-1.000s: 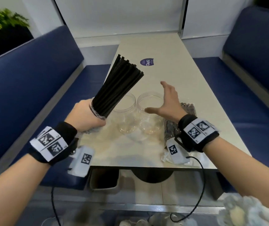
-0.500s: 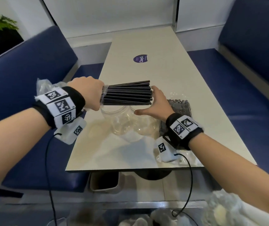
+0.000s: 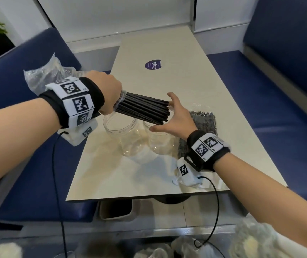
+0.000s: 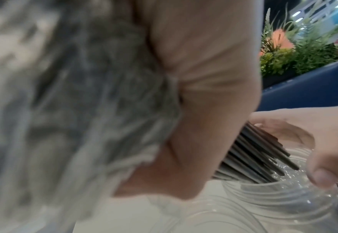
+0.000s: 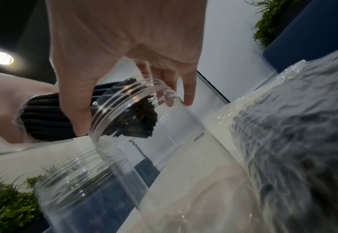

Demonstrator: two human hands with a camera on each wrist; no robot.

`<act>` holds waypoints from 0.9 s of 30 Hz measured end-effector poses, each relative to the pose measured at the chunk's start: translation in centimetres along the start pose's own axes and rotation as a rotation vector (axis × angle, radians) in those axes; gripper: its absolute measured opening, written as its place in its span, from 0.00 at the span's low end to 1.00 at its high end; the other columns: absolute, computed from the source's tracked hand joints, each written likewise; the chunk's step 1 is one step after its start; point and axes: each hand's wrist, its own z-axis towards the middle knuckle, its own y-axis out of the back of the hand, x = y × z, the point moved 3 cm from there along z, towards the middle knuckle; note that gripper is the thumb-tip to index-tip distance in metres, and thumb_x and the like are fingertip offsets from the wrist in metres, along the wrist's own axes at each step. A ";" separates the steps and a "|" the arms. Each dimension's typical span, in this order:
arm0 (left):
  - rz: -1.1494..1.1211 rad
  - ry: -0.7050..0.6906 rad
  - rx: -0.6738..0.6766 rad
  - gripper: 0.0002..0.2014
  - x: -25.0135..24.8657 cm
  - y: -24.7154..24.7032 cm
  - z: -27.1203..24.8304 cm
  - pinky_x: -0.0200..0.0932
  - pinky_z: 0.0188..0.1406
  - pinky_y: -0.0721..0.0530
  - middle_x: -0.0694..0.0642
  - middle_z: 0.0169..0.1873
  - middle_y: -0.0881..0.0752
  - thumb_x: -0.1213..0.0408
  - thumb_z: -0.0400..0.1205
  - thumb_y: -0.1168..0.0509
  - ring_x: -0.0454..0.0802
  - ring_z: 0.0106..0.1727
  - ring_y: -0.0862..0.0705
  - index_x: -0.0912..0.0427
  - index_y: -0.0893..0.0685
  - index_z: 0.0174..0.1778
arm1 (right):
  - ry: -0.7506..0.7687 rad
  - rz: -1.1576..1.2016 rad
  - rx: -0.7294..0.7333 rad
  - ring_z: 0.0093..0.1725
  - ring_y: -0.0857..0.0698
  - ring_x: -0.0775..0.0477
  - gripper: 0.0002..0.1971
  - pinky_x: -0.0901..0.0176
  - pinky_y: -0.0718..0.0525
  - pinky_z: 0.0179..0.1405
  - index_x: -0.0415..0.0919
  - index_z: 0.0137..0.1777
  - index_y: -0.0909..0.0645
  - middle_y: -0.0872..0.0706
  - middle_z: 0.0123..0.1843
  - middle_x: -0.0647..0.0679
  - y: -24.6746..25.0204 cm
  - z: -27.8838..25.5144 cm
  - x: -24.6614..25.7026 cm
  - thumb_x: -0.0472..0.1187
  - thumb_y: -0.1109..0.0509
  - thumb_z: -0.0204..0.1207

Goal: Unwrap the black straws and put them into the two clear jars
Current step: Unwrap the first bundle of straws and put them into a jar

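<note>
Left hand (image 3: 105, 94): at 9 o'clock of the two jars, raised above the bench, its fingers curled tight round the wrapped end of the straw bundle.
Straw bundle (image 3: 143, 108): black straws held nearly level, their free ends pointing toward 3 o'clock and a little down, above the mouths of both jars; none is inside a jar.
Wrapper (image 3: 43, 77): clear crumpled plastic, still sleeved over the gripped end of the bundle and trailing out behind the left hand toward 9 o'clock.
Right hand (image 3: 177, 116): at 3 o'clock of the bundle, fingers spread wide and straight, the palm cupped against the free straw tips; whether the skin touches the tips cannot be told. It holds nothing. The right wrist view shows the thumb (image 5: 78, 110) lying across the front of the bundle.
Left jar (image 3: 123, 135): clear, open-mouthed, upright on the bench below the middle of the bundle.
Right jar (image 3: 158, 140): clear, open-mouthed, just beside the left jar at its 3 o'clock, beneath the straw tips and the right hand.
Second pack (image 3: 203, 123): more black straws in clear wrap, flat on the bench at 3 o'clock of the right jar, partly hidden by the right wrist.
Bench (image 3: 167, 183): pale top, with a round purple sticker (image 3: 153, 65) at 12 o'clock of the jars.
</note>
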 end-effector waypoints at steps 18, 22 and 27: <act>0.386 -0.205 -0.223 0.18 -7.4 2.3 0.7 0.66 0.77 0.47 0.51 0.62 0.17 0.56 0.83 0.40 0.56 0.66 0.22 0.54 0.26 0.68 | 0.107 -0.302 0.079 0.73 0.35 0.41 0.49 0.51 0.34 0.72 0.34 0.76 0.41 0.34 0.73 0.39 -1.9 0.9 0.5 0.53 0.21 0.61; 0.312 -0.139 -0.227 0.25 -5.3 4.2 0.3 0.72 0.75 0.47 0.52 0.67 0.22 0.53 0.80 0.35 0.57 0.70 0.25 0.52 0.32 0.72 | 0.113 -0.291 0.088 0.73 0.34 0.41 0.48 0.51 0.33 0.73 0.35 0.76 0.41 0.34 0.73 0.40 -2.1 1.1 0.5 0.54 0.21 0.61; 0.047 -0.008 -0.322 0.23 -1.2 4.7 -0.8 0.58 0.58 0.27 0.56 0.61 0.23 0.66 0.79 0.35 0.59 0.61 0.20 0.57 0.32 0.70 | 0.109 -0.263 0.099 0.75 0.35 0.42 0.50 0.51 0.35 0.75 0.36 0.77 0.43 0.35 0.75 0.41 -2.3 1.2 0.4 0.55 0.21 0.62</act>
